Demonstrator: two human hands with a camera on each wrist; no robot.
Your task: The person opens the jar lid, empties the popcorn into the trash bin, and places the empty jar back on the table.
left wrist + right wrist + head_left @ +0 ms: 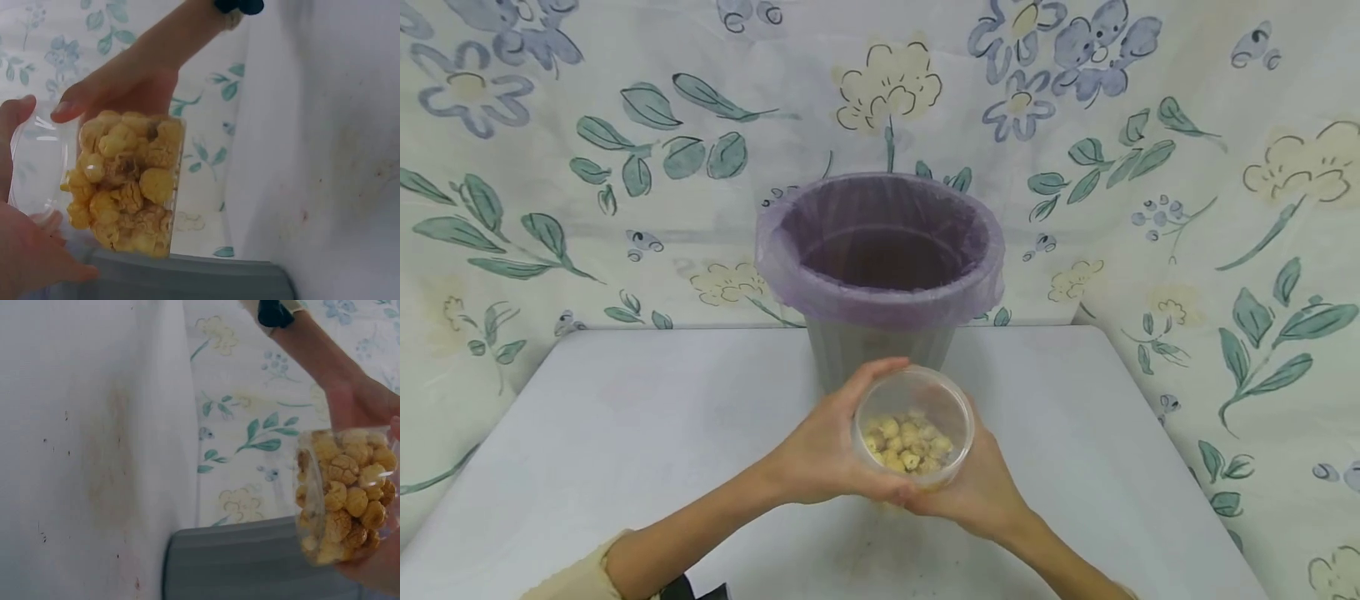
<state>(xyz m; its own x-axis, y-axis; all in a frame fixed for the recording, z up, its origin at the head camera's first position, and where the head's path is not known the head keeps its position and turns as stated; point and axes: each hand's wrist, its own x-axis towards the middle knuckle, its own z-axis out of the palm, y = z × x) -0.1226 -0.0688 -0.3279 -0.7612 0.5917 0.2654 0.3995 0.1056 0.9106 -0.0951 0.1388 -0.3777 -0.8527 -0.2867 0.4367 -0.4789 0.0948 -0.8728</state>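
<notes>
A clear round plastic tub (867,408) is held between both hands over the white table, its round end facing the head camera. Caramel-like popcorn (910,446) lies in its lower part; the wrist views show the rounded, cracked pieces (128,187) through the wall. My left hand (827,446) grips the tub's left side, with fingers over the top edge and thumb along the bottom. From the right and below, my right hand (981,479) holds the other side, most of its fingers hidden behind the tub.
Just beyond the hands, a grey bin (880,342) stands on the white table (677,400), a purple liner (880,308) folded over its rim. Floral cloth (700,208) hangs behind and at the sides. Dark specks and a brownish stain (112,450) mark the near tabletop.
</notes>
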